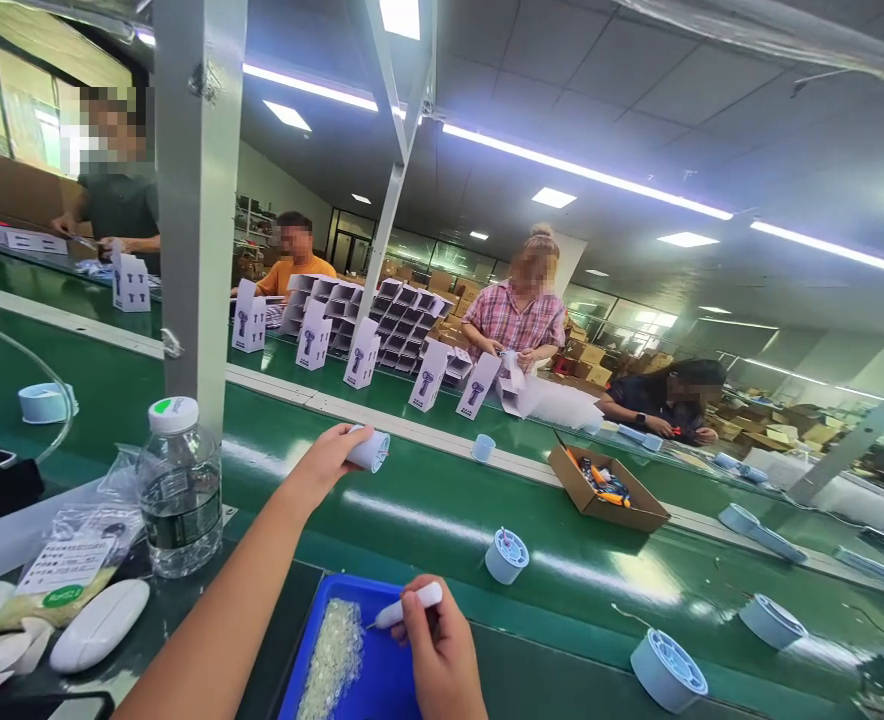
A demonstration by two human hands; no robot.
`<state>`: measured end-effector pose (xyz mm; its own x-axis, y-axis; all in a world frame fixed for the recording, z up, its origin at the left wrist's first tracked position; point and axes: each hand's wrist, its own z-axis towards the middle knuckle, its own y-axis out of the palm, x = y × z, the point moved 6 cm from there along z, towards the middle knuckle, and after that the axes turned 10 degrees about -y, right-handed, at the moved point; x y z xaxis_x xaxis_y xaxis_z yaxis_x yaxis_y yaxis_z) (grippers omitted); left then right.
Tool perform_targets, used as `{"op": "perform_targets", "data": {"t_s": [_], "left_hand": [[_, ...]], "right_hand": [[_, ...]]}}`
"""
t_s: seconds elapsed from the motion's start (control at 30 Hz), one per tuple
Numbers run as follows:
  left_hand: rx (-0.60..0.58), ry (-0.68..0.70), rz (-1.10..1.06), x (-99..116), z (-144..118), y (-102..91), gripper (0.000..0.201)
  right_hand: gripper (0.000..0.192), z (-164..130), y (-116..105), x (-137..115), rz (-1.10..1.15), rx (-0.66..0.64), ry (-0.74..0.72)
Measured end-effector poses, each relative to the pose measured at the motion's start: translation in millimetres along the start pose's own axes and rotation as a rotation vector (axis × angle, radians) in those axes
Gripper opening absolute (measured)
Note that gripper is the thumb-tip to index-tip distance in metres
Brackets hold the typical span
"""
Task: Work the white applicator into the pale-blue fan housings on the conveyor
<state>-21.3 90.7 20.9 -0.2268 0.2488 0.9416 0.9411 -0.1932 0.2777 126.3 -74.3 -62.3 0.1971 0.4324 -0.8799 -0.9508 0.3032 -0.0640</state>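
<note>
My left hand (327, 462) is stretched out over the green conveyor belt (427, 510) and grips a small pale-blue round part (371, 450). My right hand (442, 655) is at the bottom centre, fingers closed around a white pen-like tool (409, 605). The tool's tip points down-left into a blue tray (382, 670). A heap of tiny clear pieces (333, 655) lies in that tray.
More round blue parts (506, 556) (668, 671) (773, 621) lie on the belt. A water bottle (179, 490), a plastic bag with a label (67, 565) and white shells (99, 625) sit at left. A cardboard box (608, 490) is ahead. Several other people work beyond white cartons (362, 354).
</note>
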Motion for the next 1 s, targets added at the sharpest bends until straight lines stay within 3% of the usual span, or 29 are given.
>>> {"op": "perform_targets", "data": {"t_s": [0.3, 0.43, 0.5, 0.6, 0.7, 1.0], "left_hand": [[0.026, -0.004, -0.057, -2, 3, -2.8, 0.027], [0.037, -0.017, -0.069, -2, 1, -2.1, 0.027], [0.037, -0.025, -0.067, -2, 0, -0.9, 0.027], [0.029, -0.022, -0.058, -1, -1, 1.7, 0.026], [0.019, -0.024, -0.035, -1, -2, 5.5, 0.024], [0.006, -0.067, 0.066, -9, -2, 15.5, 0.024]], "right_hand": [[0.027, -1, 1, -5, -0.056, -0.051, -0.005], [0.027, 1, -1, -11, -0.202, -0.177, -0.04], [0.027, 4, -13, -16, -0.306, -0.133, -0.077], [0.029, 7, -40, -20, -0.398, 0.041, -0.107], [0.029, 7, -55, -17, -0.427, 0.1, -0.098], [0.03, 9, -52, -12, -0.438, 0.067, -0.086]]}}
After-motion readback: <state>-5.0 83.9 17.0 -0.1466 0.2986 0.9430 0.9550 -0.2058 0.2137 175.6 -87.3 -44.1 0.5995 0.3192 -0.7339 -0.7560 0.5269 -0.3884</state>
